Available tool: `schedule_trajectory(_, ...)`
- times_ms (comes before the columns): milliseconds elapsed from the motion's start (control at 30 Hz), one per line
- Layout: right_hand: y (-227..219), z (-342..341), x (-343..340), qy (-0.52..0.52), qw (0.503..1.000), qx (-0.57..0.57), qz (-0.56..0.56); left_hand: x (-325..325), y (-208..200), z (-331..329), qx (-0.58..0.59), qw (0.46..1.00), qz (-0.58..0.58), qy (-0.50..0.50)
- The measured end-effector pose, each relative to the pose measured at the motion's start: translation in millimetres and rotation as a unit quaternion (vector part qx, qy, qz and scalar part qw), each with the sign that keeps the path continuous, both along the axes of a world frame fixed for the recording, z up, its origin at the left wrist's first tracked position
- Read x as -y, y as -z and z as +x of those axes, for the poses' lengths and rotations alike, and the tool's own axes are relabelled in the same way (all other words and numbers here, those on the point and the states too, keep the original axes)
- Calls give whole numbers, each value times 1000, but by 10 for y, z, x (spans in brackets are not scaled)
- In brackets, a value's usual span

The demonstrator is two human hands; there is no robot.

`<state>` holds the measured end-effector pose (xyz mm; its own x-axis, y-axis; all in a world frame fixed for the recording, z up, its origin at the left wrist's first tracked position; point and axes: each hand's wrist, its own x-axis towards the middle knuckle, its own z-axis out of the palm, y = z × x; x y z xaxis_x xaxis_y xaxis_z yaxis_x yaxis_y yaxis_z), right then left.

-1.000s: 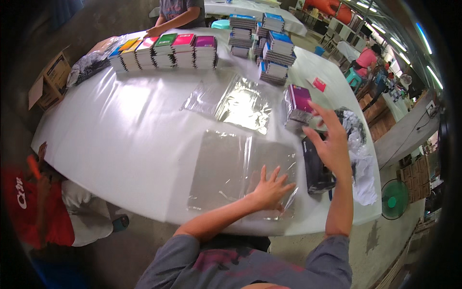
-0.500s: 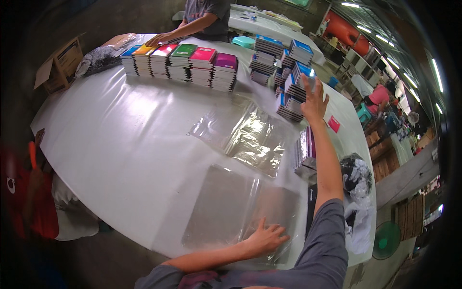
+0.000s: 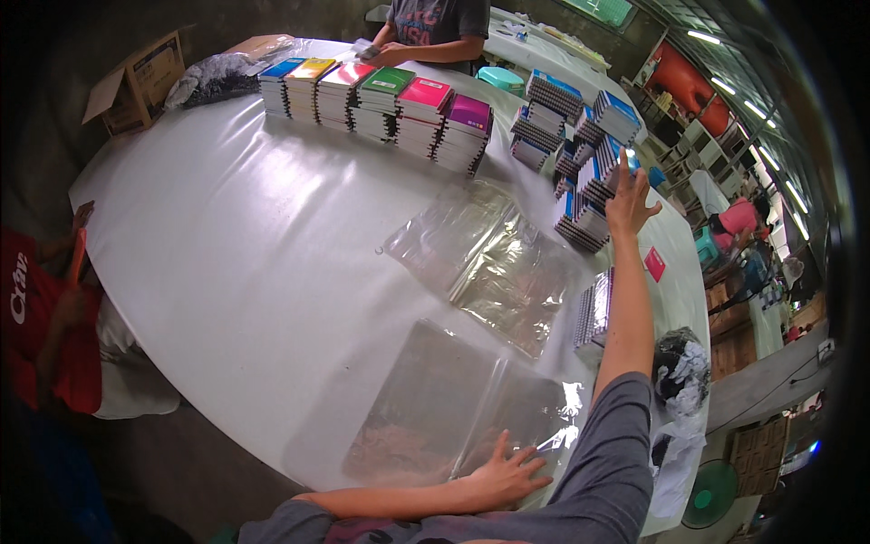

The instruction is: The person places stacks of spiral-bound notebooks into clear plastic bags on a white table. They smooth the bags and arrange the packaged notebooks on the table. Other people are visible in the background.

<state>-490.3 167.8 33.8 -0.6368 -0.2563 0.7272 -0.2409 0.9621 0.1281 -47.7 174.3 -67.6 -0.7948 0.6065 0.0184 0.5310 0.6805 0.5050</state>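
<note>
Notebooks (image 3: 595, 179) at the right grip (image 3: 627, 203), whose hold I can't make out, are best taken squarely, the left grip (image 3: 507, 476) spread wide on clear film (image 3: 426, 390).

A row of stacked notebooks (image 3: 373, 107) stands along the far edge of the table (image 3: 217, 236), a co-worker (image 3: 439, 33) behind it and a box (image 3: 145, 88) at the far-left corner. More stacks (image 3: 591, 186) — the right hand (image 3: 628, 208) at the nearest — stand to the row's right. One plastic sheet (image 3: 494, 258) lies nearer, a second sheet (image 3: 421, 390) before it, under the left hand (image 3: 507, 475). Rightward: a separate stack (image 3: 594, 313), then a plastic bundle (image 3: 683, 372).
</note>
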Motion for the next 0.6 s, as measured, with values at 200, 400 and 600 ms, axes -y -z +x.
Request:
schedule_trajectory(200, -82, -74, 13, 74, 996, 9, 49, 15, 30, -10, 6, 1000, -14, -20)
schedule_trajectory(400, -86, 12, 28, 66, 996, -12, 51, -1, 183, -4, 19, 996, -80, -30)
schedule_trajectory(600, 9, -7, -15, 65, 997, -23, 34, 17, 141, 24, 23, 996, -83, -26)
